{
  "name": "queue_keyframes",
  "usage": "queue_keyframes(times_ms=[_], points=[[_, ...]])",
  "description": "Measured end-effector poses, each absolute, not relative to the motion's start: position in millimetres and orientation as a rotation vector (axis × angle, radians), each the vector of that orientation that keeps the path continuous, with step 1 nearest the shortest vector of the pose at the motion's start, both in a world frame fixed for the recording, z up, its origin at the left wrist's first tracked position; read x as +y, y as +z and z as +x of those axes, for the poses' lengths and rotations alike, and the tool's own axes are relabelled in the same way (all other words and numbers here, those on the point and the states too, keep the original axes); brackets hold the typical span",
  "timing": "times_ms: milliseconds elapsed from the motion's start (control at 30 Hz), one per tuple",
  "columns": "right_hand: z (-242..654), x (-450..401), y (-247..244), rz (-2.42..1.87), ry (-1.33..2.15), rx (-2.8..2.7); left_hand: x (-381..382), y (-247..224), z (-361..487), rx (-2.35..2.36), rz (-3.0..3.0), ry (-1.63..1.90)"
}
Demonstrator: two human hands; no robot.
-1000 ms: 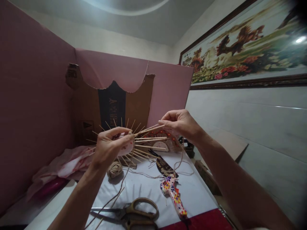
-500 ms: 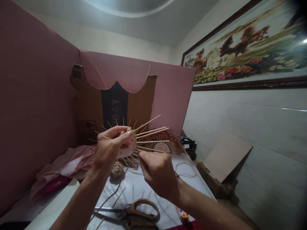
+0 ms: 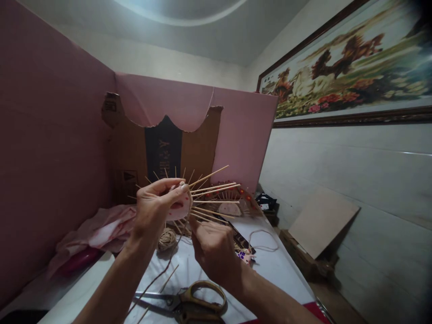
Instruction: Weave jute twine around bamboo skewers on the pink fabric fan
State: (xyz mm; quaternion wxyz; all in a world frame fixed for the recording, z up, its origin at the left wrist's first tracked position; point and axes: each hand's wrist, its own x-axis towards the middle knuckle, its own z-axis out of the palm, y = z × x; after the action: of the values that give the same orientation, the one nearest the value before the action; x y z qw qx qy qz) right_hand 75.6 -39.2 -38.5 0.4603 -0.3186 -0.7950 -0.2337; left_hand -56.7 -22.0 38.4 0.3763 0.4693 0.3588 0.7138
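Note:
My left hand (image 3: 157, 200) pinches the upper edge of a pale pink, red-spotted disc (image 3: 178, 210), with thin wooden sticks (image 3: 216, 201) fanning out all around it. Brown twine (image 3: 168, 263) runs along the disc's right edge and hangs down across the table. My right hand (image 3: 212, 240) is closed just below and right of the disc, at the lower sticks and twine; its fingertips are partly hidden, so what they hold cannot be made out. Below the disc lies a ball of twine (image 3: 166, 239).
Large scissors (image 3: 202, 299) lie at the white table's (image 3: 266, 265) front. Pink cloth (image 3: 108, 225) is at left. A cut cardboard piece (image 3: 199, 144) stands behind, before a pink panel (image 3: 243, 135). A second stick-rimmed disc (image 3: 229, 208) sits behind the sticks.
My right hand has shifted left and down, closer to the disc's lower edge, uncovering more lower sticks and a dark packet on the table. My left hand keeps its pinch.

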Motion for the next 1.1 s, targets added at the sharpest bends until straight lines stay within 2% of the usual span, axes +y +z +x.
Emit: queue_keyframes(times_ms=[467, 1100], points=[[85.6, -22.1, -48.6, -0.791, -0.55, -1.872, -7.2, 35.7, -66.8, 0.731, 1.139, 1.533], [89.3, -14.0, -48.3, -0.654, -0.536, -1.778, -8.8, 34.2, -62.1, 0.677, 1.2, 1.46]])
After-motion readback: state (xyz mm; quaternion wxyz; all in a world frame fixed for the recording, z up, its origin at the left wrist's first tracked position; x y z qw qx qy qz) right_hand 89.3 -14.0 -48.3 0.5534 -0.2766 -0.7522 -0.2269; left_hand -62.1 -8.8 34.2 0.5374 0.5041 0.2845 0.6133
